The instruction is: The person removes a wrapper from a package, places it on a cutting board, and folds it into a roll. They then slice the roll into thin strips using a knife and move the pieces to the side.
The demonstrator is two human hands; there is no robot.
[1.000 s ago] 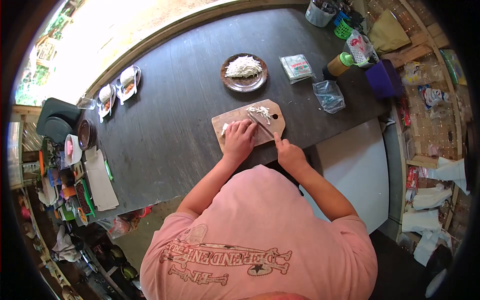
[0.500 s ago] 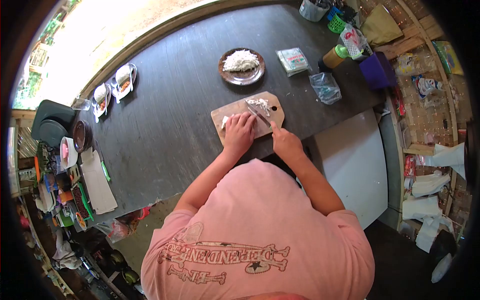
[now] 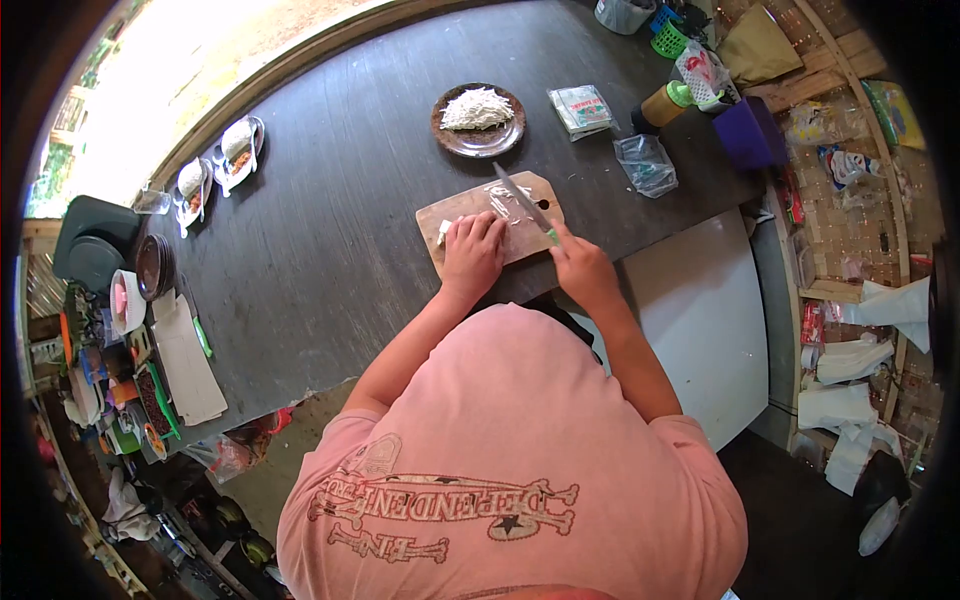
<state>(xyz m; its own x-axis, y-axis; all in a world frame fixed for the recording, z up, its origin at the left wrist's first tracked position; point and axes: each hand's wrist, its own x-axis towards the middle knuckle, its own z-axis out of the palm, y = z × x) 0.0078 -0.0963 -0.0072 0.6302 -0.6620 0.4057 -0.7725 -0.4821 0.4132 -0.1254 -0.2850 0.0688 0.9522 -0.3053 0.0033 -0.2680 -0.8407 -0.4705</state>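
Note:
My right hand (image 3: pixel 585 268) is closed around the green handle of a kitchen knife (image 3: pixel 520 203). Its blade points away from me, over the board's far edge toward the plate. My left hand (image 3: pixel 473 252) rests on the wooden cutting board (image 3: pixel 525 235), fingers bent over a white vegetable piece (image 3: pixel 442 231) whose end sticks out on the left; the rest is hidden. A few thin white shreds (image 3: pixel 500 190) lie near the board's far edge, by the blade. Beyond the board, a brown plate (image 3: pixel 487 148) holds a heap of white shreds (image 3: pixel 477 109).
A paper packet (image 3: pixel 580 110), a clear plastic bag (image 3: pixel 646 166) and a green-capped bottle (image 3: pixel 667 102) are at right. Two servings of rice on white plates (image 3: pixel 236 152) stand at far left. Another knife (image 3: pixel 203 338) lies near a flat cardboard piece (image 3: pixel 188 365).
The knife has swung away from my left fingers, its tip now past the board's far edge. Fewer shreds lie on the board. My left hand has stayed nearly in place.

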